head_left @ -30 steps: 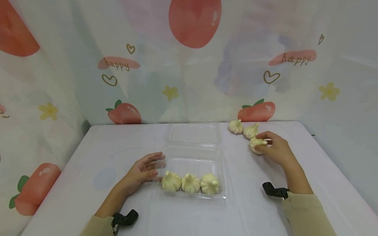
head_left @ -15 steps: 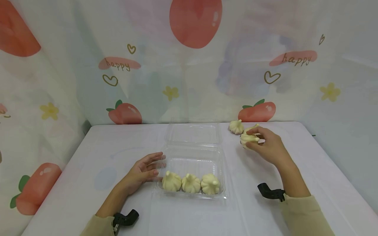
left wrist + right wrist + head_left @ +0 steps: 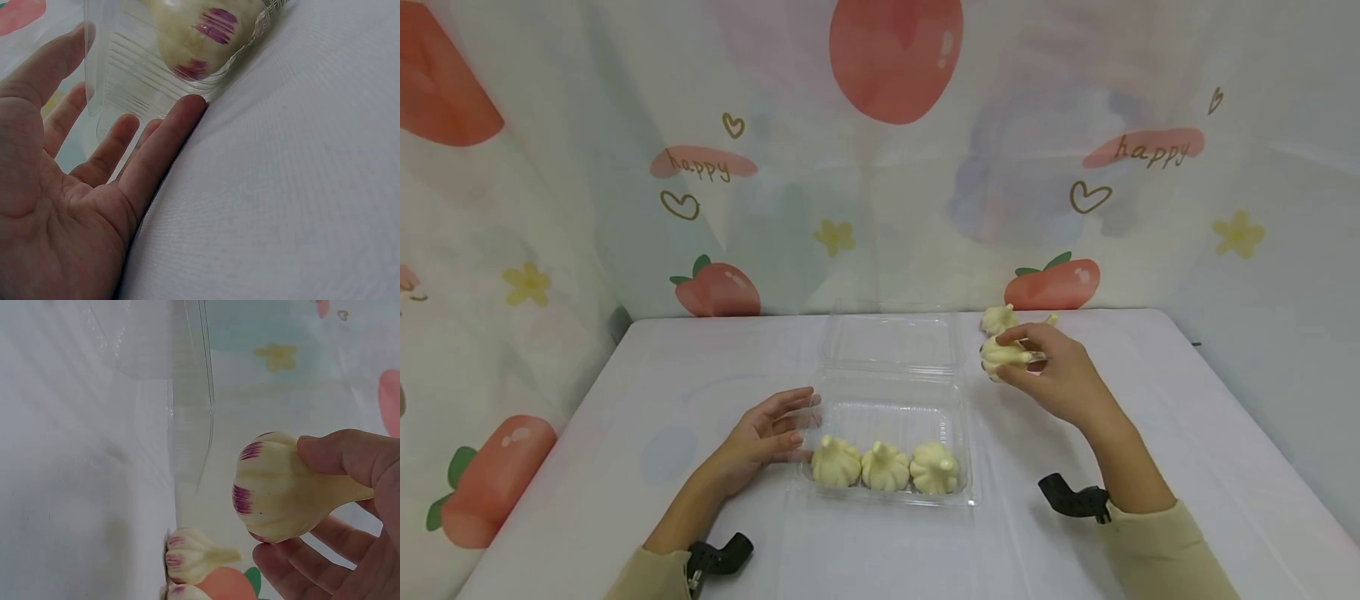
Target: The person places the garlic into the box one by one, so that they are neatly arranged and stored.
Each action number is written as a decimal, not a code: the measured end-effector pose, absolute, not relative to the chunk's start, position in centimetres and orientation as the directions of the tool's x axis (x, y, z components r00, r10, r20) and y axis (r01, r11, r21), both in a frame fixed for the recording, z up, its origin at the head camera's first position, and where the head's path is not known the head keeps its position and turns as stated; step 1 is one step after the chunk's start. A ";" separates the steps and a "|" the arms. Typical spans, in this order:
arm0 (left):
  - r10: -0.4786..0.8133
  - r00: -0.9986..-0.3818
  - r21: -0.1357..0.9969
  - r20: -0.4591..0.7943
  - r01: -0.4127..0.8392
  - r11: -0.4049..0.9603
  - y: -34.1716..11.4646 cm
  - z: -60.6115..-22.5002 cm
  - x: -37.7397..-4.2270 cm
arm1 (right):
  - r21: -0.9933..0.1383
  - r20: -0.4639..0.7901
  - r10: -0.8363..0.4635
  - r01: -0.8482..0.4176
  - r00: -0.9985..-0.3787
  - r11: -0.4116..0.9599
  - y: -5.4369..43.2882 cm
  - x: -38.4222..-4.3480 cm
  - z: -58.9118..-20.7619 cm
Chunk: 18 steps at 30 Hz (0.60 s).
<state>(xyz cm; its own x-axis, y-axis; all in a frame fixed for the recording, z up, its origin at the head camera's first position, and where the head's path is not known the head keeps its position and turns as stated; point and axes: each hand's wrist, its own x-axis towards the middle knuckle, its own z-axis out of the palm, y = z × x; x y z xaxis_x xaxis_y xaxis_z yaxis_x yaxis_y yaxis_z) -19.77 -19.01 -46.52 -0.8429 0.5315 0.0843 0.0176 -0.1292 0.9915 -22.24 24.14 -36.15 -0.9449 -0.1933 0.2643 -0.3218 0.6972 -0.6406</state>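
Yr R hand (image 3: pixel 1060 379) pinches a garlic bulb (image 3: pixel 281 487); 2 loose bulbs (image 3: pixel 998 319) just beyond. Yr L hand (image 3: pixel 758 440), spread, holds nothing; clear box (image 3: pixel 887 412) alongside w/ 3 bulbs (image 3: pixel 884 467).

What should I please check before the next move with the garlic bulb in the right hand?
1. Hold: ok; the right hand pinches the held garlic bulb between thumb and fingers.
2. Lift: ok; the right wrist view shows it raised off the table.
3. Lid: ok; the clear lid is folded back.
4. Room: ok; three bulbs line the near side of the container, leaving bare space behind.
5. Position: not ok for placing; the held bulb is right of the container.
6. Steadying: cannot tell; the left hand is at its left side, pressure unclear.
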 end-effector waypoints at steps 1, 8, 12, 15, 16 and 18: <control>0.531 -0.843 0.991 0.085 0.018 -0.130 -19.0 -46.5 -19.8 | -0.635 0.273 -0.205 -0.336 -0.940 0.695 24.0 -22.2 -36.2; 0.534 -0.841 0.991 0.084 0.012 -0.136 -19.0 -46.7 -19.9 | -0.633 0.308 -0.282 -0.417 -0.909 0.652 22.7 -22.0 -36.5; 0.536 -0.839 0.990 0.090 0.015 -0.143 -19.1 -46.8 -19.9 | -0.625 0.304 -0.314 -0.437 -0.899 0.647 22.0 -21.7 -36.6; 0.537 -0.838 0.989 0.091 0.013 -0.147 -19.1 -46.9 -19.9 | -0.621 0.304 -0.337 -0.453 -0.891 0.640 21.5 -21.5 -36.6; 0.537 -0.839 0.989 0.091 0.014 -0.147 -19.1 -46.8 -19.8 | -0.617 0.306 -0.345 -0.461 -0.887 0.637 21.3 -21.5 -36.7; 0.535 -0.840 0.989 0.091 0.015 -0.144 -19.1 -46.8 -19.8 | -0.608 0.313 -0.362 -0.478 -0.878 0.634 21.0 -21.4 -36.7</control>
<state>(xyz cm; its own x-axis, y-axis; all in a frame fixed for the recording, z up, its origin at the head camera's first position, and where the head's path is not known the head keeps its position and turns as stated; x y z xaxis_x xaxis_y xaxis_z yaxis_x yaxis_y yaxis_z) -19.79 -19.09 -46.80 -0.8400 0.5350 0.0906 0.0149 -0.1441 0.9894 -21.36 20.99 -36.67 -0.8781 -0.3618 0.3132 -0.4780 0.6339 -0.6080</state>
